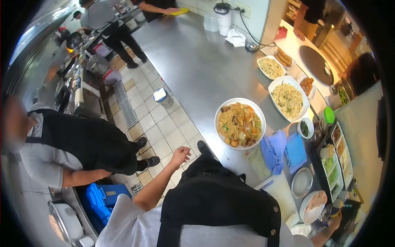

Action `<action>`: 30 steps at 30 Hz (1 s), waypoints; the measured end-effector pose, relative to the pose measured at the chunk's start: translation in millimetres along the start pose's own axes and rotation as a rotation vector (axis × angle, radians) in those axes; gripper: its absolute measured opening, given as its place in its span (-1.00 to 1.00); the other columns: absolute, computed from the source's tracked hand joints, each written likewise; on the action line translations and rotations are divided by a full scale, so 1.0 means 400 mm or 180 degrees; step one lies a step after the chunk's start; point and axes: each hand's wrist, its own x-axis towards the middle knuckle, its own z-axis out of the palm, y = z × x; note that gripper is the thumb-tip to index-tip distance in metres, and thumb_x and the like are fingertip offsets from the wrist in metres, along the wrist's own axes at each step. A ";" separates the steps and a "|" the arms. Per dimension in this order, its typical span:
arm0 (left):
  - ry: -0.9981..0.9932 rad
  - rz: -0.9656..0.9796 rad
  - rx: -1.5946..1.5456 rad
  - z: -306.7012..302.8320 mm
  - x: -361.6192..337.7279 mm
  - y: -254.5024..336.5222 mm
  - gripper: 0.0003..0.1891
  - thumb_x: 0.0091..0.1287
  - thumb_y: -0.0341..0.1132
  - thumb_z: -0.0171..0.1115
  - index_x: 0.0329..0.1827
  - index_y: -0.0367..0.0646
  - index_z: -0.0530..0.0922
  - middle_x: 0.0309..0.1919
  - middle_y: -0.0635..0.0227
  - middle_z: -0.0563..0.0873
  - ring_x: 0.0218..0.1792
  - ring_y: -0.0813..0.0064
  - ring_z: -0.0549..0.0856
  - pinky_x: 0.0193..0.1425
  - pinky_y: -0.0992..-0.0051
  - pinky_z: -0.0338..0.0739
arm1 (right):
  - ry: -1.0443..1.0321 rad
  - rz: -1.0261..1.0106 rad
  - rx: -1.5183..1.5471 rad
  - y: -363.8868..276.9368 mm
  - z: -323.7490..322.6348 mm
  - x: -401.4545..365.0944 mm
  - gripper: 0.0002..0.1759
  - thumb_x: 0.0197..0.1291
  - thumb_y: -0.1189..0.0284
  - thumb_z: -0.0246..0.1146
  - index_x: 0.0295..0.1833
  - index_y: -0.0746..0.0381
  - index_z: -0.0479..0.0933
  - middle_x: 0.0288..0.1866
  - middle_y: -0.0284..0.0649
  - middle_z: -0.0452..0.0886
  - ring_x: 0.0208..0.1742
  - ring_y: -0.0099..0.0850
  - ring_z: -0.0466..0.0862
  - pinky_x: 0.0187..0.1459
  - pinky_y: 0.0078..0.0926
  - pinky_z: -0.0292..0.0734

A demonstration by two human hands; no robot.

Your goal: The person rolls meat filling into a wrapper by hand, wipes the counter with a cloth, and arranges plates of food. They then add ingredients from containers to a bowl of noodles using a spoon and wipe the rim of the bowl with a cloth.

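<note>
My left hand (180, 157) hangs in the air over the tiled floor, its fingers curled in with nothing visible in them. At the lower right, my right hand (334, 223) reaches beside a small metal bowl (325, 213) and a white bowl of pinkish food (316, 206); its fingers are too unclear to make out a hold. A large round plate of noodles (240, 124) sits at the near edge of the steel counter (185, 53). Blue cloths (274, 151) lie to its right, above a cutting board (276, 193) with a knife (267, 184).
A person (78, 142) in a black apron stands close on my left. Another person works at the far stove, and a forearm with a yellow cloth (179, 12) shows at the counter's far end. Food dishes (289, 100) and ingredient trays (334, 175) line the right. A bucket (161, 96) stands on the floor.
</note>
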 end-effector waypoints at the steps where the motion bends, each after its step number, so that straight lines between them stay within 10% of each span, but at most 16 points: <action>1: -0.0044 0.0005 -0.0013 0.001 0.003 0.000 -0.79 0.34 -0.31 0.00 -0.04 -0.12 0.51 -0.34 0.38 0.65 -0.50 0.55 0.61 -0.44 0.55 0.48 | 0.0582 -0.0410 0.0873 0.007 -0.003 -0.032 -0.57 0.04 0.18 0.17 -0.04 0.24 0.54 -0.02 -0.06 0.61 0.03 -0.18 0.60 -0.03 -0.24 0.50; 2: -0.0083 0.0009 -0.0048 0.001 0.001 -0.002 -0.79 0.35 -0.31 -0.02 -0.04 -0.12 0.51 -0.34 0.38 0.65 -0.50 0.54 0.62 -0.43 0.54 0.49 | 0.1190 -0.0802 0.1726 0.020 0.000 -0.057 -0.79 0.13 0.51 0.06 -0.16 0.36 0.50 -0.14 0.01 0.63 -0.10 -0.13 0.64 -0.13 -0.20 0.51; 8: -0.0125 -0.0083 -0.0070 0.000 0.008 -0.020 -0.74 0.36 -0.30 -0.04 0.01 -0.22 0.49 -0.33 0.30 0.65 -0.51 0.55 0.60 -0.47 0.56 0.48 | 0.0030 0.0702 0.2184 0.378 0.175 0.331 -0.82 0.16 0.60 0.01 -0.16 0.35 0.48 -0.59 -0.23 0.40 -0.77 -0.35 0.38 -0.79 -0.42 0.23; 10: -0.0171 -0.0073 -0.0095 -0.008 0.005 -0.020 -0.74 0.37 -0.30 -0.04 0.00 -0.20 0.50 -0.33 0.32 0.65 -0.50 0.56 0.59 -0.45 0.58 0.47 | 0.0791 0.0439 0.5139 0.153 -0.074 0.024 -0.76 0.22 0.57 -0.01 -0.05 0.35 0.49 -0.58 -0.31 0.33 -0.74 -0.45 0.27 -0.73 -0.55 0.20; 15: -0.0124 -0.0138 -0.0060 -0.020 0.007 -0.020 -0.76 0.37 -0.27 -0.03 -0.01 -0.15 0.50 -0.32 0.38 0.64 -0.48 0.59 0.58 -0.42 0.61 0.45 | 0.1422 -0.1482 0.2868 -0.094 -0.306 -0.466 -0.61 0.32 0.53 -0.06 0.23 0.29 0.42 -0.41 -0.28 0.43 -0.44 -0.51 0.43 -0.40 -0.63 0.38; 17: -0.0173 -0.0136 -0.0131 -0.022 0.011 -0.023 -0.76 0.37 -0.27 -0.03 -0.01 -0.15 0.50 -0.32 0.38 0.64 -0.48 0.60 0.59 -0.42 0.61 0.45 | 0.2094 -0.2423 0.2802 -0.218 -0.254 -0.470 -0.61 0.31 0.51 -0.01 0.24 0.27 0.41 -0.07 -0.13 0.57 -0.04 -0.37 0.51 0.09 -0.46 0.33; 19: -0.0225 -0.0105 -0.0127 -0.021 0.012 -0.027 -0.76 0.36 -0.29 -0.04 0.00 -0.14 0.49 -0.33 0.39 0.64 -0.47 0.60 0.59 -0.42 0.61 0.45 | 0.1240 -0.2523 0.3373 -0.403 -0.244 -0.568 -0.61 0.25 0.56 -0.01 0.18 0.25 0.46 0.02 0.00 0.58 0.05 -0.28 0.56 0.08 -0.39 0.37; 24: -0.0251 -0.0237 -0.0098 -0.012 0.011 -0.024 -0.76 0.35 -0.31 -0.03 0.01 -0.13 0.49 -0.34 0.41 0.63 -0.47 0.61 0.59 -0.42 0.61 0.44 | 0.1539 -0.3228 0.2095 -0.755 -0.266 -0.759 -0.70 0.15 0.40 0.14 -0.02 0.27 0.54 -0.18 0.06 0.62 -0.16 0.01 0.62 -0.14 -0.17 0.51; 30: -0.0180 -0.0198 -0.0138 -0.018 -0.005 -0.020 -0.75 0.36 -0.28 -0.01 0.02 -0.15 0.49 -0.32 0.39 0.64 -0.47 0.61 0.59 -0.42 0.61 0.44 | 0.1399 -0.3257 0.1828 -0.791 -0.332 -0.783 -0.72 0.09 0.27 0.28 -0.18 0.24 0.62 -0.29 -0.01 0.63 -0.29 -0.07 0.65 -0.23 -0.18 0.53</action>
